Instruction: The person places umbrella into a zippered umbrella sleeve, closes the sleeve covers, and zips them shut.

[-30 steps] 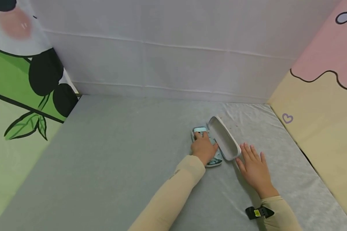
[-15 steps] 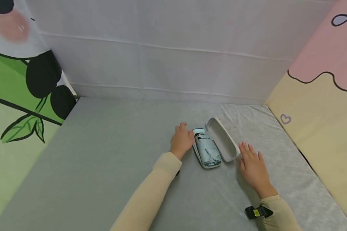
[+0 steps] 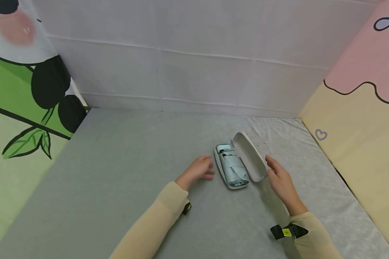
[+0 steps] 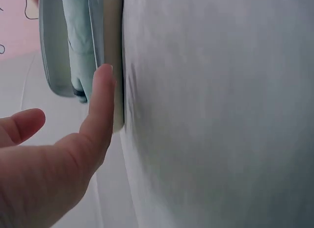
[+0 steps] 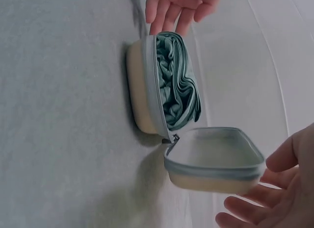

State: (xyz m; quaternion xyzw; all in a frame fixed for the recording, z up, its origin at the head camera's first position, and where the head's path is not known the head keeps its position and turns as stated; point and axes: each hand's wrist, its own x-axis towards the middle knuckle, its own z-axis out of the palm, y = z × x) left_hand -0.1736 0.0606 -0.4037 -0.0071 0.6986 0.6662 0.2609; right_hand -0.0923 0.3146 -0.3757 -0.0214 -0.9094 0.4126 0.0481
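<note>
We steady the open case [image 3: 231, 169] and bring its lid [image 3: 250, 156] over.
It lies right of table centre with the folded umbrella [image 3: 233, 167] inside; our left hand [image 3: 199, 169] rests loose-fingered beside its base, holding nothing, and our right hand [image 3: 277, 178], fingers spread and empty, should press the lid evenly.

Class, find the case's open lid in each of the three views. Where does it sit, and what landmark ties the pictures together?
Head: lid right of centre, by the right hand.
Left wrist: lid top left, behind the umbrella.
Right wrist: lid lower right.
Shared landmark: the blue folded umbrella in the case's base.
</note>
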